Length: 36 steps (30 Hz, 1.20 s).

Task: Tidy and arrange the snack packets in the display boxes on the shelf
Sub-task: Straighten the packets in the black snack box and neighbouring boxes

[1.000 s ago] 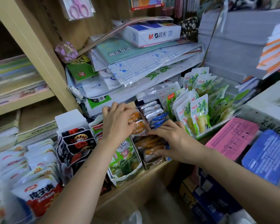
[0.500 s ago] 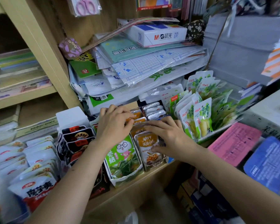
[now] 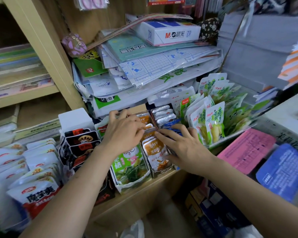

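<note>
A narrow display box (image 3: pixel 162 172) on the wooden shelf holds a row of orange-and-white snack packets (image 3: pixel 156 150). My left hand (image 3: pixel 122 133) rests on the back of that row, fingers curled over the packet tops. My right hand (image 3: pixel 182 146) lies flat along the box's right side, fingers spread and touching the packets' edges and the blue packets (image 3: pixel 172 127) behind. A green packet box (image 3: pixel 129 165) stands just left, partly under my left wrist. Black packets (image 3: pixel 81 143) fill a white box further left.
Green pickle packets (image 3: pixel 212 121) stand in a clear tray at the right. White-and-red packets (image 3: pixel 36 191) fill the left foreground. Stacked papers and an M&G box (image 3: pixel 169 31) overhang the snacks. Pink (image 3: pixel 246 148) and blue (image 3: pixel 284 169) packs lie at the right.
The orange packets that lay tipped down in the box now stand upright in a row. My right hand has moved from the box's front to its right side; the left hand stays on the packet tops.
</note>
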### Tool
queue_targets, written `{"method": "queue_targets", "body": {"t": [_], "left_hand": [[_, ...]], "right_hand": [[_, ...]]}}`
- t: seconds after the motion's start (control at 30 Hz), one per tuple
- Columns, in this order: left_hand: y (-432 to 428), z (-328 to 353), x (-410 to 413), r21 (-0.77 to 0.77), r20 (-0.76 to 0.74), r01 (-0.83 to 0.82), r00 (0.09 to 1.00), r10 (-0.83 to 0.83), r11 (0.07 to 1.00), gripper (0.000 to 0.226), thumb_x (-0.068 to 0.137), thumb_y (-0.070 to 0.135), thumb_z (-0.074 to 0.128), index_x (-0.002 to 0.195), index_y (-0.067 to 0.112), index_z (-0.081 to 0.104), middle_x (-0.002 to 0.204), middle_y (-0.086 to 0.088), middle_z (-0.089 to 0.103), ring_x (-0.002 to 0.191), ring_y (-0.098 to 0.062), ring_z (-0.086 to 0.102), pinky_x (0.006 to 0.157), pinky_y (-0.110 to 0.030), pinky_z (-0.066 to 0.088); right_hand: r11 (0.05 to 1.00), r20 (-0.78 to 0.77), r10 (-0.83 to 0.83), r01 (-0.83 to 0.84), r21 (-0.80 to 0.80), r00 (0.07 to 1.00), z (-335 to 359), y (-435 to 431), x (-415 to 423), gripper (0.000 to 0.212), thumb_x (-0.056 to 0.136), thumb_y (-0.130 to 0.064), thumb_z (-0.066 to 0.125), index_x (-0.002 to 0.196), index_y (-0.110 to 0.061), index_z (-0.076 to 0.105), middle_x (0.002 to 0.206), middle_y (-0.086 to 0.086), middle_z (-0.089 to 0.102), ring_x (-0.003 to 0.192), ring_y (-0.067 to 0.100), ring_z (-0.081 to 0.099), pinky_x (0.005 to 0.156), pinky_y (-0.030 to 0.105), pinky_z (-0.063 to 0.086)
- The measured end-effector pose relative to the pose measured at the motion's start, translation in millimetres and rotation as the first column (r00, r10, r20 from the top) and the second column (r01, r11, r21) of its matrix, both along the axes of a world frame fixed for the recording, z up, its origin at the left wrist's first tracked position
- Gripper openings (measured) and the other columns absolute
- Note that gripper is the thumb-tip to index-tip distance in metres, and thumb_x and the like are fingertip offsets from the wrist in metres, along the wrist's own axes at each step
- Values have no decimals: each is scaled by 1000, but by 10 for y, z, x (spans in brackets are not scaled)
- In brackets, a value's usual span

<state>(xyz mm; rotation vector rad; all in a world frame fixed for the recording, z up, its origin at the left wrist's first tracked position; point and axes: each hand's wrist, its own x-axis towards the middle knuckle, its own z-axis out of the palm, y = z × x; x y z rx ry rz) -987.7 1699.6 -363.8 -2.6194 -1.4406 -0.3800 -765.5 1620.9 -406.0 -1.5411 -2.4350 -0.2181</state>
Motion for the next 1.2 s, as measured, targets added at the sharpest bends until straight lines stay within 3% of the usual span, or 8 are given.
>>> {"method": "queue_targets", "body": {"t": [0.17,0.37,0.57,0.73,0.87,1.0,1.1,1.2], "left_hand": [[-24,51,-206,5,371,118,922,-111,993,26,99,34,60,122,32,71,122,16,64,118,-7,48,95,-34,28],[-209,32,-523,73,442,26,895,-56,997,23,91,23,72,114,26,74,106,9,66,106,-15,52,91,-36,41],[-531,-40,-572,87,175,-165,973,148,982,46,90,47,67,132,30,64,128,10,63,122,-19,46,99,-43,34],[-780,-155,-554,31,-68,-279,958,280,960,74,87,64,57,151,29,42,150,8,48,147,-22,22,112,-52,18],[-906,-124,-487,-21,-126,-340,934,335,940,80,90,63,54,157,30,25,160,7,33,153,-21,5,118,-52,7],[-911,-10,-385,-64,-163,-356,925,342,932,81,89,61,58,156,28,25,162,4,27,153,-24,3,121,-52,6],[-918,-63,-414,-21,-168,-341,928,333,940,83,89,61,58,156,26,25,164,2,24,154,-25,3,122,-54,6],[-915,-131,-445,6,-136,-328,936,325,945,81,90,59,57,157,26,27,165,3,24,154,-23,2,122,-53,4]], "right_hand": [[984,-68,106,-95,148,992,94,-190,-30,66,81,-25,71,143,-24,48,127,-4,59,114,24,53,87,44,42],[973,2,203,-202,112,979,-41,-236,-122,37,85,-23,71,120,-24,64,126,0,60,105,23,56,79,36,41],[995,59,98,-97,-9,993,-97,-270,-194,47,94,-52,41,129,-26,58,139,0,53,128,23,51,100,49,35],[993,45,85,-81,-86,995,2,-320,-162,45,94,-54,50,131,-29,57,144,-4,50,130,21,48,103,49,29],[987,-86,106,-115,-111,991,105,-354,-133,42,92,-46,58,130,-31,58,138,-9,55,131,20,44,100,44,27],[990,-257,93,-117,-80,962,183,-363,-206,40,91,-40,63,129,-30,59,133,-9,58,121,22,50,92,40,32],[989,-305,118,-140,-53,945,175,-318,-341,56,89,-44,66,140,-29,50,148,-7,46,132,24,41,99,43,31],[985,-193,107,-130,-113,975,127,-215,-487,81,87,-57,62,154,-33,23,162,-9,20,146,25,17,111,51,23]]}}
